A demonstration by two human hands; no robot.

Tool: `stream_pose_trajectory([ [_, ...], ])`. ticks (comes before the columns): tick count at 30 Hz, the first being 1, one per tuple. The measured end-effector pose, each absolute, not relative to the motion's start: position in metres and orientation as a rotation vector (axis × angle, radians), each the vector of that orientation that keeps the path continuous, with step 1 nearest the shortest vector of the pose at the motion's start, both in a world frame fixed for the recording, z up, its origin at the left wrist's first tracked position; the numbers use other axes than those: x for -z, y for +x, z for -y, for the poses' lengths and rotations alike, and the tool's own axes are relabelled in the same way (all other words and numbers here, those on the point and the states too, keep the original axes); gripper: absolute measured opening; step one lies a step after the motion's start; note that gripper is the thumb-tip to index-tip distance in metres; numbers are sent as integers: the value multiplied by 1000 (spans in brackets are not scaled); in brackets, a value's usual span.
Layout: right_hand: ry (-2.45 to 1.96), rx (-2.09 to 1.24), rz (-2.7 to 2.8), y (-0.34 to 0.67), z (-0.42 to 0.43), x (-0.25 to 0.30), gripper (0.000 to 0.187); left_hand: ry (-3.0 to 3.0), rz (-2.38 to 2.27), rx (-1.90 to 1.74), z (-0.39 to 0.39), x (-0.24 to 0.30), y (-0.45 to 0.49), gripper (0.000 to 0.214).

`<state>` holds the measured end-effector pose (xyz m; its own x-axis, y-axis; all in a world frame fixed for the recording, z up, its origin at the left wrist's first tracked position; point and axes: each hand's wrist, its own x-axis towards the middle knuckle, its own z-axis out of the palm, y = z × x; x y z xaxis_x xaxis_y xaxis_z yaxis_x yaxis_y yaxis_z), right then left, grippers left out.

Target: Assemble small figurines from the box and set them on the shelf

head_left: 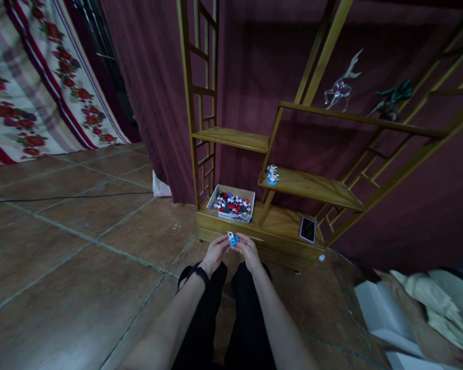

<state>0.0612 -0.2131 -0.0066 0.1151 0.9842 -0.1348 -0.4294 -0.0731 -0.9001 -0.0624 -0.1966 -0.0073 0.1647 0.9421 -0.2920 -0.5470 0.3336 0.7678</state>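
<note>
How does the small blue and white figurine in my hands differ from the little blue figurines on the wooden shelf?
The small blue and white figurine is single, held between left hand and right hand; the little blue figurines form an untouched group. The held one is in the air; the group stands at the wooden shelf's left end. Both are small, with blue bases.

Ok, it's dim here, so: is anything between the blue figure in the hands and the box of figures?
Nothing visible: left hand and right hand hold the blue figure, and only the bare shelf base lies between it and the box.
</note>
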Motion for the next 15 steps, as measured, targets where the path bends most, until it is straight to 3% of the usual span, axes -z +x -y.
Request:
stream_pose_trajectory([
  [5, -1058, -1300, 770, 60, 212, 10, 43, 530, -864, -1174, 197, 10, -60, 23],
  [15, -1071, -1298, 790, 61, 207, 14, 31, 510, -835, -1176, 196, 13, -61, 18],
])
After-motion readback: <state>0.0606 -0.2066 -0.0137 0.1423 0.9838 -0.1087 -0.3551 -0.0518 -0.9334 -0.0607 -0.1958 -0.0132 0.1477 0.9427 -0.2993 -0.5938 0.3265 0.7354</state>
